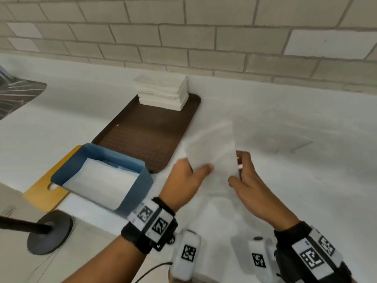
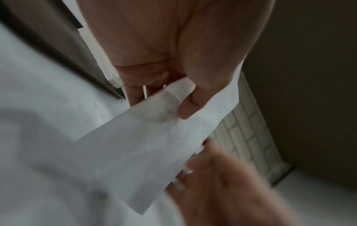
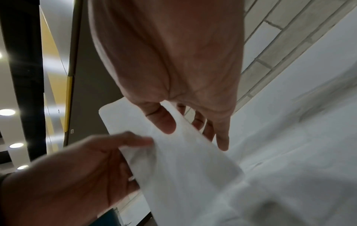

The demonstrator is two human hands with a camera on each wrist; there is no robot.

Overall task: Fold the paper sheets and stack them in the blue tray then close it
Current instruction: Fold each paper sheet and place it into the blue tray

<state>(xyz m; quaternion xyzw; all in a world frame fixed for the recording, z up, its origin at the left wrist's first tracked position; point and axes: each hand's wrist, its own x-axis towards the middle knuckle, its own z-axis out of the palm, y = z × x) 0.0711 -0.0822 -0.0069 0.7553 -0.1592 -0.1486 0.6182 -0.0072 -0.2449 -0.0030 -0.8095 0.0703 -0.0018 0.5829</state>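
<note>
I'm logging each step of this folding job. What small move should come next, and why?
Probably bring the two held edges together to fold the paper sheet: left hand and right hand each pinch a side, holding it off the counter, unfolded.

Black wristbands (image 1: pixel 149 231) carry white marker-printed camera blocks (image 1: pixel 186 254).

One blue tray (image 1: pixel 142 180), one brown tray (image 1: pixel 142 137), one paper stack (image 1: pixel 163 92), two hands (image 1: pixel 185 180).
</note>
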